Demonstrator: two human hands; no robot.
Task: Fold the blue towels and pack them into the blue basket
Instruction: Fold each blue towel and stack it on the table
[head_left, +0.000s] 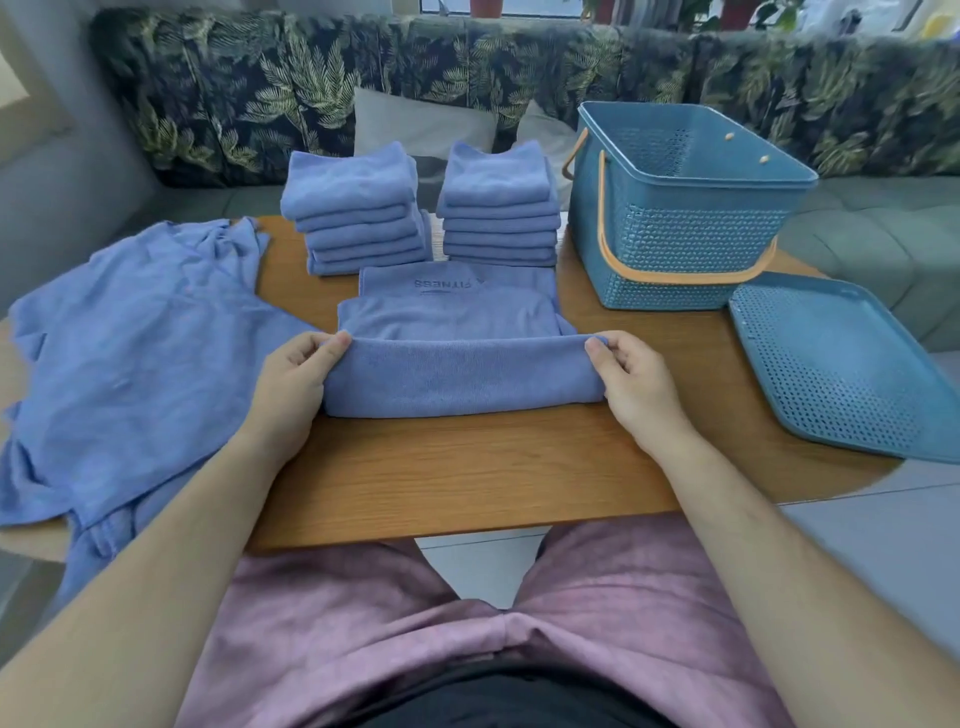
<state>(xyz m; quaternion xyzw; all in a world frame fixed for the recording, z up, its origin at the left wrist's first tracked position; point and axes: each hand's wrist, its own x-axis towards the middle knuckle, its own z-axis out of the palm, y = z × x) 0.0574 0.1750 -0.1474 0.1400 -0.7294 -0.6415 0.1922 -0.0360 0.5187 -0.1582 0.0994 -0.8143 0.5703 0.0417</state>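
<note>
Towel (457, 374) blue, part-folded (FITNESS print)

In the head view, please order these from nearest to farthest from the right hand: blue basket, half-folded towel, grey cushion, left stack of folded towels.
1. half-folded towel, gripped by the right hand.
2. blue basket, behind, to the right.
3. left stack of folded towels, far left.
4. grey cushion, on the sofa behind.

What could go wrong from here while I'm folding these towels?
The left hand and right hand pinch only the ends of the towel, so the fold may land crooked. The left stack looks uneven and might topple if bumped. The loose towels hang over the table edge and could slide off.
</note>
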